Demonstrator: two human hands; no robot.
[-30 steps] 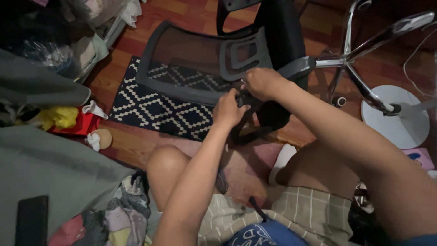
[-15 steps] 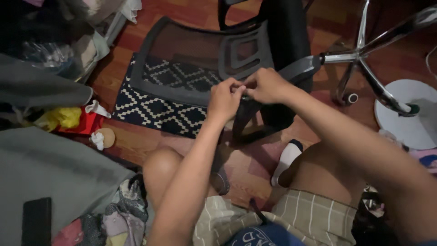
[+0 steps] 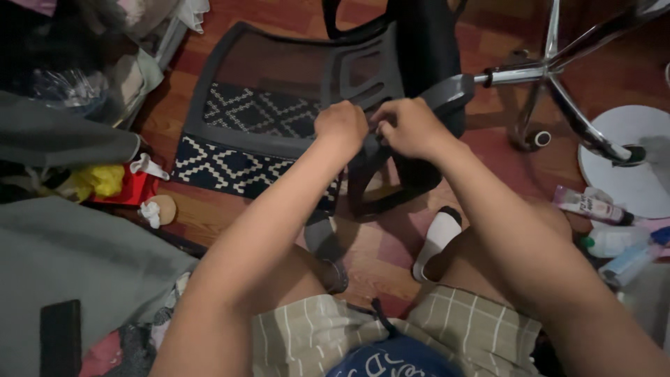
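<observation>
Directly under my two hands: one office chair (image 3: 293, 91), black, lying tipped over on the wooden floor (image 3: 391, 244), mesh back toward my left, seat beyond my right hand.

Left hand (image 3: 342, 126): fingers curled in, closed against the chair's frame where back meets seat. What sits inside the fist I cannot tell.

Right hand (image 3: 413, 128): fingers bent, pinching at the same joint, touching the left hand's fingertips. The item pinched is too small and dark to make out.

Beyond and to the right of my right hand: chrome star base (image 3: 558, 91) of the chair, one caster (image 3: 537, 138) showing.

Beneath the chair back, left of my left hand: patterned mat (image 3: 230, 164), dark with white diamonds.

Far left of my left hand: red and yellow packet (image 3: 115, 185), crumpled white tissue (image 3: 149, 213), grey cloth (image 3: 63, 258), black phone (image 3: 59, 338) lying on it.

Far right of my right hand: white round disc (image 3: 628, 164), tubes and bottles (image 3: 600, 223) just below it.

Below my hands: my knees in checked shorts (image 3: 474, 328), one white sock (image 3: 436, 241), one grey sock (image 3: 321, 237).
</observation>
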